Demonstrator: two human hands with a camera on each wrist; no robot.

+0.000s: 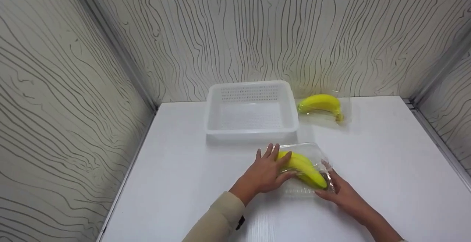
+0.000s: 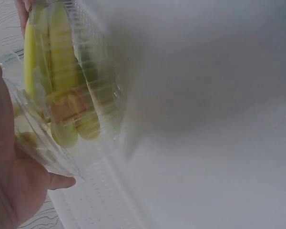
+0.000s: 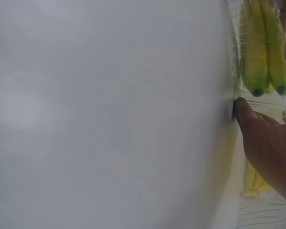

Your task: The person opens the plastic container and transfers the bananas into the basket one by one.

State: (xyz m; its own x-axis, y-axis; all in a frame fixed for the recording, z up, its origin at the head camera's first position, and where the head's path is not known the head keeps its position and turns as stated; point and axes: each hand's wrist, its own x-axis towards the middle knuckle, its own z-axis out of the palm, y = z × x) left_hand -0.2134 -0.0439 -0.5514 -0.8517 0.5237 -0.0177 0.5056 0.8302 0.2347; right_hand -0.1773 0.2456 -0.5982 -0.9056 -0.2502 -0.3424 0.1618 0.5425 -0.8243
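In the head view a clear plastic box (image 1: 312,150) with ribbed walls lies on the white table, a bunch of yellow bananas (image 1: 303,166) inside it. My left hand (image 1: 265,174) rests over the bananas' left end, fingers spread and fairly straight. At the box's right end my right hand (image 1: 340,190) grips the plastic between thumb and fingers. Close up in the left wrist view, the bananas (image 2: 64,62) show through the ribbed plastic, stem end beside the left hand (image 2: 19,181). Green-tinged banana tips (image 3: 257,88) lie near the right thumb in the right wrist view.
Behind the hands stands a white perforated basket (image 1: 252,131). To its right, near the back wall, lies another bunch of bananas (image 1: 322,103) in clear plastic. Wood-patterned panels (image 1: 243,28) enclose the white table (image 1: 169,183) at the back and sides.
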